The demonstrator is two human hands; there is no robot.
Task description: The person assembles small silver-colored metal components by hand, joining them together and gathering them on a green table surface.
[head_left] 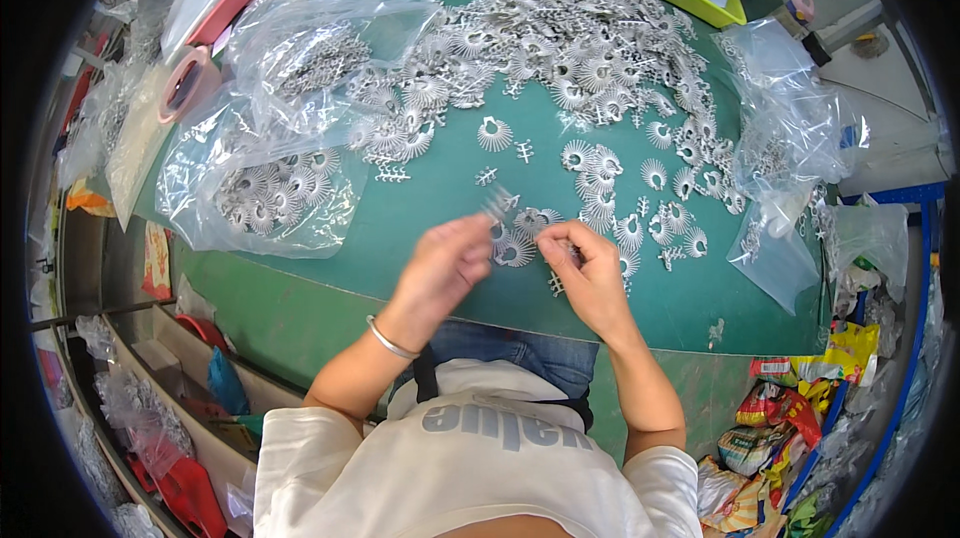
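My left hand point(445, 263) is closed in a pinch above the near part of the green tabletop. A small silver spiked piece point(498, 202), blurred, sticks up from its fingertips. Just to the right, my right hand point(590, 273) has thumb and fingers pressed together. Something dark shows between them, too small to make out. Between and beside the hands lie silver fan-shaped pieces point(515, 249) with a ring of thin spikes. A short branched piece point(486, 177) and a lone fan-shaped piece point(494, 134) lie farther off.
A large heap of silver spiked pieces point(590, 38) spreads across the far table. Clear plastic bags with such pieces point(270, 196) lie at the left; more plastic bags point(790, 108) at the right. A yellow-green basket point(715, 10) stands far right. Drawers point(170, 358) sit lower left.
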